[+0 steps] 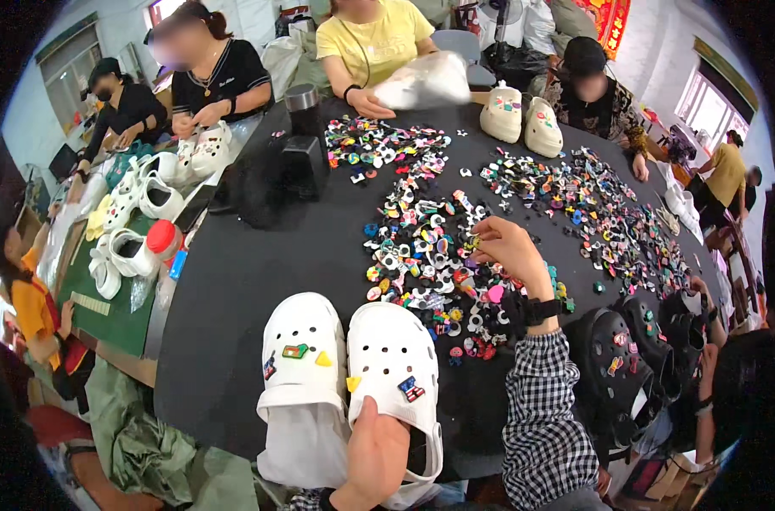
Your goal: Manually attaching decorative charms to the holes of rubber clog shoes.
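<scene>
My left hand (376, 453) grips a white clog (393, 341) at its opening, thumb on top of the upper. That clog carries a dark blue and red charm and a small yellow one. Against its left side rests a second white clog (304, 324), with green, yellow and dark charms on its toe and thin white wrapping in its heel. Over a heap of colourful shoe charms (421, 247) reaches my right hand (508, 247), fingertips pinched together among the pieces. Whether a charm is between them is too small to make out.
Another charm heap (609, 213) spreads at the right. Cream clogs (524, 119) stand at the far side; black clogs (613, 366) are held by a person at my right. A dark tumbler (303, 111) stands back left. White clogs (132, 253) crowd a green mat (85, 298). Several people sit around.
</scene>
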